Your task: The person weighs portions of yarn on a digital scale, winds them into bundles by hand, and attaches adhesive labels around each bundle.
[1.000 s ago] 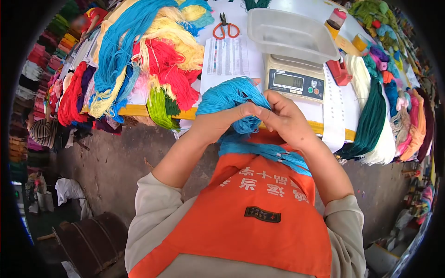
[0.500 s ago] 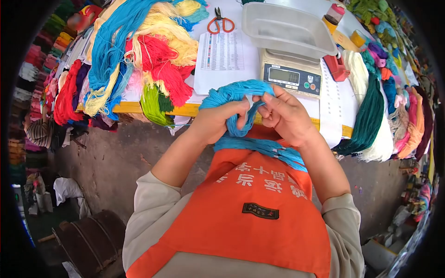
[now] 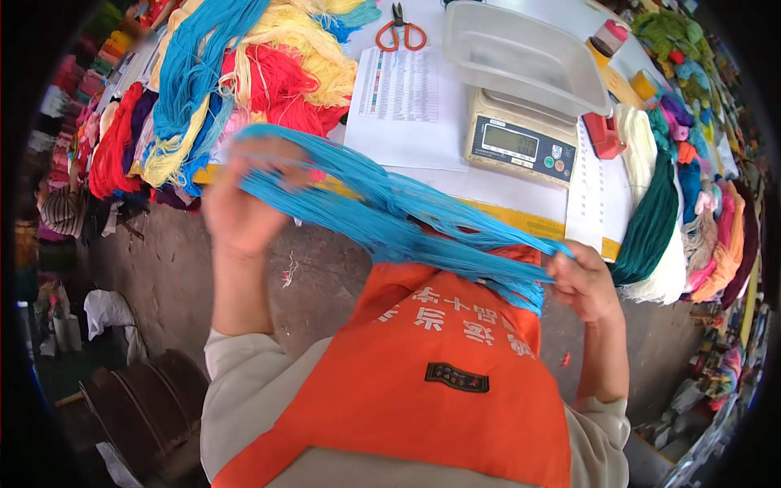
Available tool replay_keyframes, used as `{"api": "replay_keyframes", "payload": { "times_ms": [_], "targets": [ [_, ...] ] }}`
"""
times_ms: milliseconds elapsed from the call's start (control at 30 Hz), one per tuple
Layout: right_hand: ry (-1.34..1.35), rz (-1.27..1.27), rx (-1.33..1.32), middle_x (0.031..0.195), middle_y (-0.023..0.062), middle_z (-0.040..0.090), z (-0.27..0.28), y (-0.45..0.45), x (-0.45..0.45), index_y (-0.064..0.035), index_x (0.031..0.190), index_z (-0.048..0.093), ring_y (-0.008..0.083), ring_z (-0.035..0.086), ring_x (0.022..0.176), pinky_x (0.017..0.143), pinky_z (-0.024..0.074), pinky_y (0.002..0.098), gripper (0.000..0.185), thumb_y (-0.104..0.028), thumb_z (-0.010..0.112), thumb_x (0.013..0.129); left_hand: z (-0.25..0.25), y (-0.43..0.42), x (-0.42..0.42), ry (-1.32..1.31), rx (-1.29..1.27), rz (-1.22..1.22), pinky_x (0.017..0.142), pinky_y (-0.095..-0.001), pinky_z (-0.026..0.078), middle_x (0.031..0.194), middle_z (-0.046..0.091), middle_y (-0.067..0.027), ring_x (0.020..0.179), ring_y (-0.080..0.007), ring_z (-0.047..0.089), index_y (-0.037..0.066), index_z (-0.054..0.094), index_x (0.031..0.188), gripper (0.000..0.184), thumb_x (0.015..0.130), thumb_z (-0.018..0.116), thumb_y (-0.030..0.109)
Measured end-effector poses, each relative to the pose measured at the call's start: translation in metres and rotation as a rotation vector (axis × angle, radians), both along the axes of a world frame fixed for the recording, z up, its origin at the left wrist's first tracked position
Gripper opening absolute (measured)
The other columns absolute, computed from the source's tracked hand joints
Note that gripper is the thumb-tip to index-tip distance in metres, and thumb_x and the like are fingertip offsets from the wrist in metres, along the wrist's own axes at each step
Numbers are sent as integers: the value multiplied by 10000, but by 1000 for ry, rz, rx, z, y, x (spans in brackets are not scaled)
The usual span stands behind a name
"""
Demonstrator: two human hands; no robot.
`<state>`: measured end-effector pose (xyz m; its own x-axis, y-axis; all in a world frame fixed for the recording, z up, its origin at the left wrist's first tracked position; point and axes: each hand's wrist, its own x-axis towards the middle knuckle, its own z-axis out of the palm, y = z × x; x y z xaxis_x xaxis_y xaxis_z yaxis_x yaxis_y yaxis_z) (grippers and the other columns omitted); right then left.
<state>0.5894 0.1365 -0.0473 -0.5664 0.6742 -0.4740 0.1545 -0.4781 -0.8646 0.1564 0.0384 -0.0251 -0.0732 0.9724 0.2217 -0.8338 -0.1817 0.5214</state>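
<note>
A loop of blue yarn (image 3: 366,199) is stretched between my two hands, above the table's front edge and the top of the orange apron. My left hand (image 3: 252,191), blurred by motion, is inside the loop's left end, with strands around it. The fingers of my right hand (image 3: 582,276) are closed on the loop's right end. More blue yarn (image 3: 521,293) lies against the apron (image 3: 439,342), below the stretched strands.
On the table (image 3: 521,199) are a scale (image 3: 521,142) with a clear tray (image 3: 529,61), a printed sheet (image 3: 403,89), scissors (image 3: 400,34) and a red holder (image 3: 603,135). Coloured yarn piles (image 3: 277,85) lie left; green and white skeins (image 3: 651,220) hang right.
My hands have moved far apart, left and right, and the blue yarn that was bunched between them is now drawn out into a long loop.
</note>
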Motion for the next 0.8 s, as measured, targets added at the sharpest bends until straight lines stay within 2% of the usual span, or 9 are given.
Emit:
{"api": "replay_keyframes", "payload": {
  "times_ms": [100,367,467,500,633,667,700,767,800],
  "targets": [
    [-141,-178,-14,571,-78,369,-18,2,63,-75,811,590,30,287,453,422,268,214,290,-312,616,975,17,-17,-88,-183,-124,149,619,-256,385,756,454,-3,671,-103,445,43,492,881,169,1024,416,90],
    [-700,-333,-11,595,-58,361,-66,9,225,-115,813,550,58,318,462,417,267,235,286,-343,564,985,-22,-106,-384,-69,-404,473,489,-263,282,602,319,32,502,-102,314,98,411,730,255,985,416,98],
    [-1062,-411,208,603,-39,388,-97,14,271,-96,831,577,81,371,480,418,302,256,289,-344,562,980,-69,-153,-486,106,-446,859,490,-263,279,594,311,33,497,-106,309,123,385,698,274,971,389,107],
    [-1131,-442,222,611,-19,407,-97,17,276,-78,840,590,95,413,498,422,332,271,302,-341,548,982,-81,-179,-563,688,-509,1247,480,-263,272,574,288,37,484,-107,309,142,350,669,294,960,386,130],
    [-1177,-472,239,619,-6,431,-101,17,296,-68,860,593,88,402,483,422,329,272,317,-363,576,976,-60,-173,-477,23,-305,1065,481,-256,267,571,282,50,498,-87,344,162,352,678,277,952,391,165],
    [-859,-404,110,624,6,457,-78,14,262,-63,877,595,87,400,471,426,348,273,312,-363,606,961,-84,-186,-510,-53,-188,968,487,-250,266,583,296,58,506,-73,330,107,523,846,212,991,437,234],
    [-540,-331,-15,630,17,482,-53,10,232,-57,894,598,86,399,459,429,366,273,312,-363,636,947,-68,-138,-384,-61,-192,970,487,-250,266,583,296,58,506,-73,330,107,523,846,212,991,437,234],
    [-245,-421,147,699,49,577,-11,1,199,-23,1061,636,90,483,477,407,410,243,285,-279,659,938,-47,-96,-298,-94,-140,723,474,-235,242,587,297,66,499,-61,278,-79,508,1279,465,1018,530,305],
    [28,-249,300,780,65,628,1,11,210,-20,1176,607,75,484,473,392,399,232,336,-246,659,934,-40,-71,-242,-89,-116,688,476,-230,240,590,298,65,507,-61,285,-63,531,1195,328,1027,505,217]
  ]
}}
